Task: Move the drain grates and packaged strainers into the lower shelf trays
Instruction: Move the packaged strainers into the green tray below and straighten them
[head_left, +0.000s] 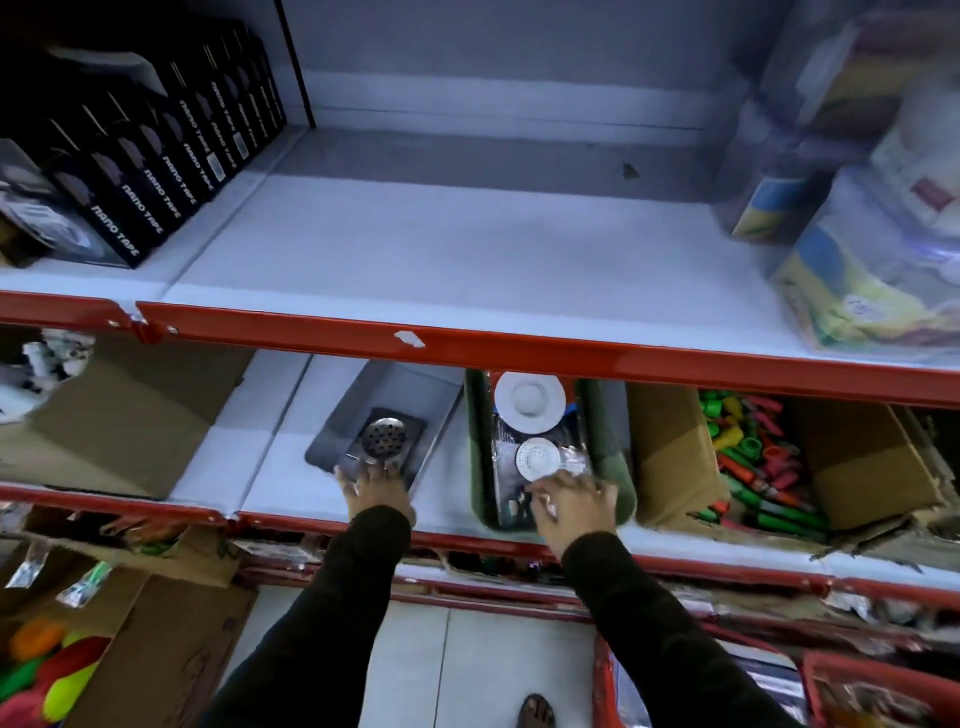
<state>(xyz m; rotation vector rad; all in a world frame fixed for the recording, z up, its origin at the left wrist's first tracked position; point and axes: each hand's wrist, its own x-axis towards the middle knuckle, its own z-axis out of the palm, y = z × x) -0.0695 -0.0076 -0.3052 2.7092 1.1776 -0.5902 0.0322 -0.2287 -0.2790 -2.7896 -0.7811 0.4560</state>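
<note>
Grey-white upper shelf (467, 249) with red front edge (519, 348), middle bare. Black boxes (156, 171) at 10 o'clock, blurred wrapped packs (857, 208) at 2 o'clock. Cardboard boxes (119, 415) on lower shelf at 9 and 3 o'clock. Pale tiled floor (467, 665) at 6 o'clock. Light dim, bluish.

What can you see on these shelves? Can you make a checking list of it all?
Surface: lower shelf, white with a red front edge; upper shelf bare in the middle.
Job's things: drain grate lying in the grey tray; packaged strainers lying in the green tray.
Clutter: black tape boxes upper left; bagged goods upper right; cardboard box of coloured plastic parts beside the green tray.
Grippers: left hand on the grate's near edge; right hand on the strainer pack's near end.
Cables: nothing seen.
Surroundings: tiled floor, a sandalled foot, more boxes below.
</note>
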